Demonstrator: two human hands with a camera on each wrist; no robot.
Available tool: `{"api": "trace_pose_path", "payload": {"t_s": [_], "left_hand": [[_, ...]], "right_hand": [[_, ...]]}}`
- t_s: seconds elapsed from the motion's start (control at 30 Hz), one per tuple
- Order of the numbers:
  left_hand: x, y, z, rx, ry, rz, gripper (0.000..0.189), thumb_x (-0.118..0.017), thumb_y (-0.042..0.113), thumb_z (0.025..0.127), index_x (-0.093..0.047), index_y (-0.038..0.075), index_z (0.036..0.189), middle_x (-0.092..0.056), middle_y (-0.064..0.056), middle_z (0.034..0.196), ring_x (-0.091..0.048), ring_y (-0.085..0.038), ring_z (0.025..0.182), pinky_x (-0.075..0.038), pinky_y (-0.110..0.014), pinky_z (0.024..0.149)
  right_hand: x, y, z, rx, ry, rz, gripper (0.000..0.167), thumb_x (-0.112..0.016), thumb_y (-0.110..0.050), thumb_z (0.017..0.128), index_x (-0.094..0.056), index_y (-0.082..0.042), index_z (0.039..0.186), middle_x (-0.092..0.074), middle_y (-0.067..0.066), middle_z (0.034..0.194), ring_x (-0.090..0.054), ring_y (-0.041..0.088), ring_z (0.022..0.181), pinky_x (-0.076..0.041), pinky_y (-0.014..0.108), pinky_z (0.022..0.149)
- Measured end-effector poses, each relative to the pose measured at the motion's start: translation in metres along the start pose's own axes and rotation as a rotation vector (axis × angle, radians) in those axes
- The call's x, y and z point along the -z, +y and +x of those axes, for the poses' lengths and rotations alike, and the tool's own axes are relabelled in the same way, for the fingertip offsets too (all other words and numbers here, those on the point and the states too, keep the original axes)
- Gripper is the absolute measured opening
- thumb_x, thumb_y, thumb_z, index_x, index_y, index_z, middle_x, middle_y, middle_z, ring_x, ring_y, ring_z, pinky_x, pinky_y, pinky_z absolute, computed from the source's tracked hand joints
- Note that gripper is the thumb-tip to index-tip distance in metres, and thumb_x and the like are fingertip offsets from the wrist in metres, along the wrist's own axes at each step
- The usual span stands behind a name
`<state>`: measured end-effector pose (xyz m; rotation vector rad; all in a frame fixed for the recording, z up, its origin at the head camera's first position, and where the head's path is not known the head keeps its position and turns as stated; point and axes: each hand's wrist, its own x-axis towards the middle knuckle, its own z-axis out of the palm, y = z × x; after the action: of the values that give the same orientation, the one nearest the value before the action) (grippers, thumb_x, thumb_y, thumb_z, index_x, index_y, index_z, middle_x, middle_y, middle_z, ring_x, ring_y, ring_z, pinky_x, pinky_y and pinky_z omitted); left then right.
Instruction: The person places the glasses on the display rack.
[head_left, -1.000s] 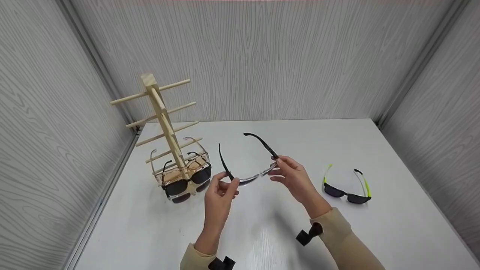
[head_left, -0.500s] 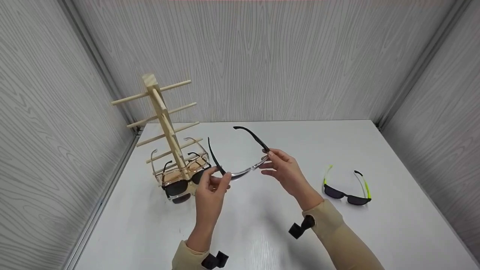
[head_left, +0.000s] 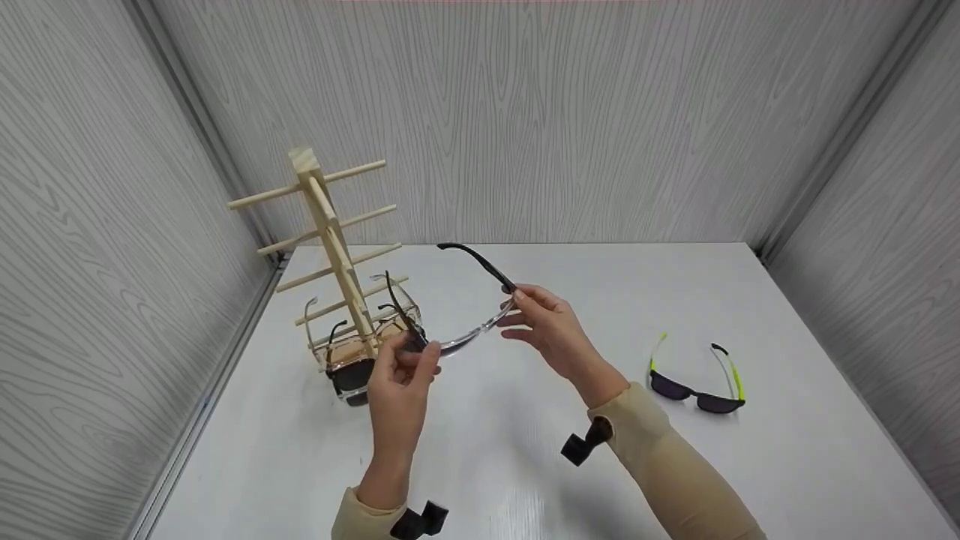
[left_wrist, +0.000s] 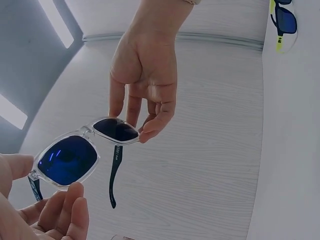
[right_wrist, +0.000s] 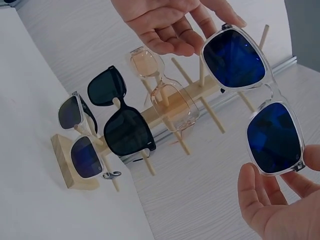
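Beige sleeves frame the near edge of the head view. Left hand (head_left: 397, 382) pinches one end of the clear-framed sunglasses (head_left: 457, 341), fingers curled at the hinge; right hand (head_left: 551, 334) pinches the other end. Glasses held in the air above the white table (head_left: 525, 465), temples open and pointing away from the person, just in front of the wooden rack (head_left: 330, 255).

Head view gives only the frame's top edge and black temples. Wrist views add lens colour: right wrist shows both lenses mirrored blue (right_wrist: 255, 95) in a transparent frame; left wrist shows one lens blue, the other dark, with the right hand's fingertips (left_wrist: 150, 132) at the frame's corner.

Rack stands at the table's left, rungs sticking out both sides. Head view shows pairs crowded on its lower rungs, hard to separate. Right wrist view sorts them out: a peach-tinted clear pair (right_wrist: 162, 95), a black pair (right_wrist: 120, 117), a grey-lensed clear-framed pair (right_wrist: 80, 137) lowest.

Farther right on the table, well apart from both hands, lies a black pair with yellow-green temples (head_left: 697, 375).
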<state>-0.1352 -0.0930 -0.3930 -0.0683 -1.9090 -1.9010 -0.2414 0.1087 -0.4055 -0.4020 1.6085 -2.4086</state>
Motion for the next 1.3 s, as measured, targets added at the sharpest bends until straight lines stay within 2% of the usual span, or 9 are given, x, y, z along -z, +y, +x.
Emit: {"api": "trace_pose_path", "payload": {"t_s": [0.13, 0.33, 0.47, 0.7, 0.87, 0.93, 1.0, 1.1, 1.3], "left_hand": [[0.006, -0.011, 0.004, -0.01, 0.025, 0.007, 0.041, -0.066, 0.021, 0.088, -0.052, 0.002, 0.122, -0.056, -0.013, 0.087, -0.063, -0.026, 0.079, -0.053, -0.029, 0.074], [0.011, -0.009, 0.006, -0.035, 0.049, -0.006, 0.044, -0.067, 0.022, 0.087, -0.05, 0.001, 0.123, -0.056, -0.015, 0.087, -0.063, -0.024, 0.077, -0.054, -0.033, 0.074], [0.014, -0.002, 0.006, -0.016, 0.069, -0.019, 0.04, -0.066, 0.017, 0.088, -0.051, 0.001, 0.121, -0.056, -0.015, 0.087, -0.064, -0.02, 0.077, -0.054, -0.03, 0.074], [0.019, 0.025, 0.002, -0.024, 0.101, -0.013, 0.036, -0.064, 0.009, 0.088, -0.049, -0.007, 0.117, -0.054, -0.017, 0.084, -0.063, -0.017, 0.072, -0.054, -0.027, 0.069], [0.027, 0.02, 0.006, -0.051, 0.136, 0.005, 0.035, -0.064, 0.01, 0.089, -0.051, -0.006, 0.117, -0.053, -0.017, 0.083, -0.062, -0.016, 0.069, -0.053, -0.022, 0.062], [0.031, 0.013, 0.009, -0.063, 0.152, 0.014, 0.034, -0.064, 0.012, 0.088, -0.053, -0.004, 0.116, -0.054, -0.016, 0.082, -0.062, -0.018, 0.069, -0.053, -0.022, 0.061], [0.034, 0.012, 0.011, -0.065, 0.166, 0.024, 0.033, -0.064, 0.012, 0.088, -0.054, -0.004, 0.115, -0.054, -0.016, 0.081, -0.062, -0.022, 0.07, -0.053, -0.022, 0.061], [0.04, 0.0, 0.016, -0.071, 0.189, 0.028, 0.034, -0.065, 0.015, 0.088, -0.055, -0.001, 0.117, -0.055, -0.015, 0.082, -0.063, -0.026, 0.072, -0.053, -0.024, 0.063], [0.047, 0.001, 0.02, -0.073, 0.224, 0.046, 0.031, -0.063, 0.019, 0.09, -0.057, 0.002, 0.115, -0.056, -0.017, 0.081, -0.063, -0.025, 0.071, -0.054, -0.027, 0.064]], "right_hand": [[-0.006, -0.001, 0.004, 0.006, -0.018, 0.012, 0.022, -0.059, -0.02, 0.093, -0.06, -0.006, 0.11, -0.058, 0.011, 0.096, -0.063, 0.027, 0.09, -0.052, 0.039, 0.079], [-0.016, -0.004, 0.011, 0.003, -0.028, 0.021, 0.02, -0.059, -0.019, 0.092, -0.061, -0.007, 0.108, -0.059, 0.009, 0.094, -0.063, 0.029, 0.089, -0.053, 0.039, 0.078], [-0.023, -0.005, 0.015, -0.01, -0.037, 0.012, 0.02, -0.059, -0.019, 0.093, -0.061, -0.006, 0.108, -0.059, 0.01, 0.095, -0.063, 0.029, 0.09, -0.052, 0.039, 0.078], [-0.033, -0.004, 0.021, -0.018, -0.072, 0.006, 0.019, -0.058, -0.019, 0.093, -0.062, -0.007, 0.107, -0.059, 0.009, 0.094, -0.063, 0.03, 0.091, -0.053, 0.038, 0.078], [-0.043, -0.004, 0.026, -0.031, -0.076, 0.003, 0.017, -0.058, -0.019, 0.093, -0.061, -0.007, 0.105, -0.06, 0.008, 0.092, -0.064, 0.028, 0.089, -0.053, 0.039, 0.077], [-0.048, -0.004, 0.027, -0.037, -0.071, 0.005, 0.016, -0.057, -0.019, 0.094, -0.061, -0.007, 0.105, -0.06, 0.008, 0.091, -0.064, 0.028, 0.088, -0.053, 0.039, 0.077], [-0.052, -0.003, 0.029, -0.042, -0.067, 0.005, 0.016, -0.057, -0.018, 0.094, -0.061, -0.007, 0.105, -0.06, 0.008, 0.091, -0.065, 0.026, 0.086, -0.053, 0.038, 0.076], [-0.057, -0.003, 0.031, -0.05, -0.06, 0.002, 0.017, -0.057, -0.018, 0.094, -0.061, -0.007, 0.106, -0.06, 0.008, 0.091, -0.065, 0.024, 0.085, -0.053, 0.038, 0.075], [-0.067, 0.0, 0.034, -0.047, -0.04, -0.016, 0.019, -0.057, -0.018, 0.094, -0.06, -0.006, 0.107, -0.06, 0.009, 0.091, -0.065, 0.027, 0.085, -0.054, 0.038, 0.075]]}}
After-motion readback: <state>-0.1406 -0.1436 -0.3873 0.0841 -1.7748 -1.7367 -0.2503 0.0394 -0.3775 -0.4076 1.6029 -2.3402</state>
